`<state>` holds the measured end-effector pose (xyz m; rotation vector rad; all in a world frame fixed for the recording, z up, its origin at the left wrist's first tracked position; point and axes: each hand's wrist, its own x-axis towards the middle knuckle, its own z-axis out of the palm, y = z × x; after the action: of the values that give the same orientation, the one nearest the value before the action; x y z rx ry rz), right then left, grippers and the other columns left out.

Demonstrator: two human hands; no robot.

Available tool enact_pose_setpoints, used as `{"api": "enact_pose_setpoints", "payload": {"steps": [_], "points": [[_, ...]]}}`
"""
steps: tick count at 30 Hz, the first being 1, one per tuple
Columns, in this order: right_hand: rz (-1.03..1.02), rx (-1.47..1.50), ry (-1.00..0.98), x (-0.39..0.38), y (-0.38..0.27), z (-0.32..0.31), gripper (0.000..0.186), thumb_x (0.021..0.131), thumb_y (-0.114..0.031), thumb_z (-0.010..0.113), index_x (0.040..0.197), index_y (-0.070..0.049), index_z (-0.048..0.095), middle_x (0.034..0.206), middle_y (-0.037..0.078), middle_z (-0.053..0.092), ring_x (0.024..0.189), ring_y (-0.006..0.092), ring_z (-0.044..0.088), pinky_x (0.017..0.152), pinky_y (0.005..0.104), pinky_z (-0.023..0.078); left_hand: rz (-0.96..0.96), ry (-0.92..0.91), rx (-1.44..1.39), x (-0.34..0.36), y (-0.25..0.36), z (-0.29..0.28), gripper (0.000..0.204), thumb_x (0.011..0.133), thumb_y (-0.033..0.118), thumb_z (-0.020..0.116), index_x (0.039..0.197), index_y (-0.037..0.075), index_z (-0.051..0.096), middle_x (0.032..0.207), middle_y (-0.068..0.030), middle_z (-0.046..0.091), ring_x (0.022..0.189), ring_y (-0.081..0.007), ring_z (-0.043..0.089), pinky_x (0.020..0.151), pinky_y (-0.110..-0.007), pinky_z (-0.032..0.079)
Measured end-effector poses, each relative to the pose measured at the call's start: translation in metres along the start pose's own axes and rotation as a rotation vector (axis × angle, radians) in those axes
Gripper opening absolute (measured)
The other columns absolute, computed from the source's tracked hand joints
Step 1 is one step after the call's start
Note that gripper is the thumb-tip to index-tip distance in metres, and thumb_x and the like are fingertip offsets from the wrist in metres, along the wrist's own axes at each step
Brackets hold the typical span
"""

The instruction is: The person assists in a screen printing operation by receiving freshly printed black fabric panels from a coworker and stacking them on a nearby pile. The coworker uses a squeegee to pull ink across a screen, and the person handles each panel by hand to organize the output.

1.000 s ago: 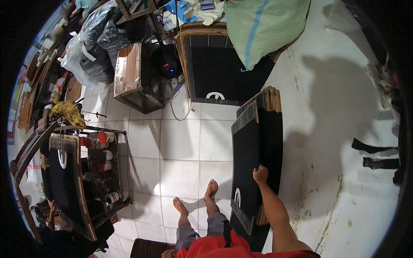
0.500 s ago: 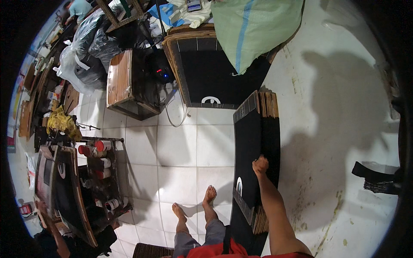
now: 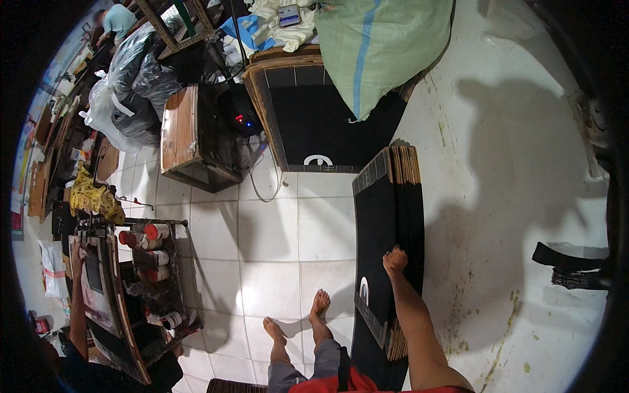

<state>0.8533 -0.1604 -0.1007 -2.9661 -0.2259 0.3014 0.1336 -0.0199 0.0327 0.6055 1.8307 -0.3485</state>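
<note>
My right hand (image 3: 394,260) is closed on the edge of a black board (image 3: 375,223) at the front of a thick stack of boards (image 3: 406,167) with brown edges, standing along the white surface on my right. A white printed shape shows low on that front board, and grey grid strips run across both of its ends. My forearm reaches up from the lower right, beside my bare feet on the tiles. My left hand is out of view.
A co-worker's arm (image 3: 78,301) holds a screen frame (image 3: 98,275) beside a rack of jars (image 3: 156,275). Ahead are a wooden crate (image 3: 178,131), a green sack (image 3: 377,49), more black boards (image 3: 291,118), plastic bags (image 3: 134,98) and a phone (image 3: 289,16). Another person (image 3: 116,23) sits top left.
The co-worker's screen frame has come down over the board at left, covering its white shape. My left hand, at the lower edge a second ago, has left the view.
</note>
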Motion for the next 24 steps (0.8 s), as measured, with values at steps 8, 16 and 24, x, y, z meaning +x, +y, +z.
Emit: {"api": "enact_pose_setpoints", "payload": {"steps": [8, 16, 24], "points": [[0.061, -0.054, -0.052, -0.007, -0.016, -0.034, 0.025, 0.078, -0.018, 0.065, 0.093, -0.001, 0.055, 0.088, 0.015, 0.062, 0.080, 0.0302, 0.063, 0.070, 0.0375, 0.052, 0.010, -0.041, -0.111, 0.020, -0.012, -0.011, 0.020, 0.079, 0.010, 0.062, 0.095, 0.000, 0.057, 0.070, -0.0076, 0.058, 0.059, -0.0164, 0.057, 0.054, -0.031, 0.050], [-0.057, 0.225, 0.127, -0.157, -0.043, -0.068, 0.039, 0.076, -0.019, 0.063, 0.107, 0.000, 0.050, 0.101, 0.019, 0.058, 0.090, 0.0346, 0.059, 0.076, 0.0423, 0.048, 0.159, -0.157, 0.107, 0.070, 0.010, -0.020, 0.021, 0.079, 0.012, 0.063, 0.097, 0.001, 0.057, 0.073, -0.0073, 0.060, 0.062, -0.0163, 0.058, 0.056, -0.031, 0.050], [0.213, 0.164, -0.453, -0.407, -0.014, -0.025, 0.042, 0.073, -0.021, 0.060, 0.110, -0.002, 0.050, 0.106, 0.021, 0.058, 0.099, 0.0359, 0.057, 0.082, 0.0436, 0.047, 0.391, -0.178, 0.261, 0.049, 0.097, -0.043, 0.021, 0.080, 0.018, 0.060, 0.094, 0.004, 0.060, 0.073, -0.0053, 0.062, 0.063, -0.0146, 0.059, 0.055, -0.027, 0.044]]}}
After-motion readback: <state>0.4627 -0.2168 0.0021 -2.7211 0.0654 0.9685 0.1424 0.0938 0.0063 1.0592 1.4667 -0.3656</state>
